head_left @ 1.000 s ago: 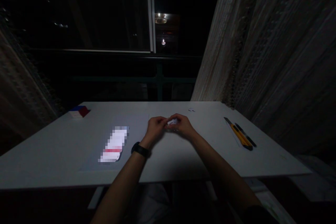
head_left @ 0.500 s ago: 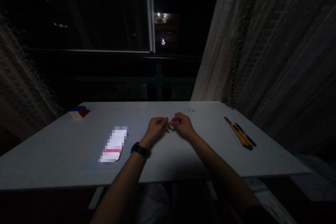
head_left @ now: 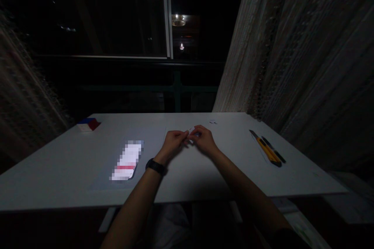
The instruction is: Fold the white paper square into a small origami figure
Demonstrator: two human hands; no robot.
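Observation:
Over the middle of the white table, my left hand (head_left: 174, 141) and my right hand (head_left: 204, 140) meet at the fingertips. Between them is a small piece of white paper (head_left: 191, 129), pinched by both hands and mostly covered by the fingers. A dark wristband (head_left: 155, 165) circles my left wrist. Beyond my right hand, several small paper scraps (head_left: 213, 122) with dark marks lie on the table. What is on the held paper is too small and dim to make out.
A lit phone (head_left: 127, 161) rests on a paper sheet (head_left: 101, 182) at the left of the table (head_left: 204, 186). Far left sits a colored puzzle cube (head_left: 88, 124). At right lie a yellow utility knife (head_left: 265, 148) and a black pen (head_left: 273, 149). Curtains (head_left: 239, 58) hang behind.
My left fingers have shifted slightly to the right, closer to my right fingertips. My right hand stays nearly in place, and both still pinch the paper.

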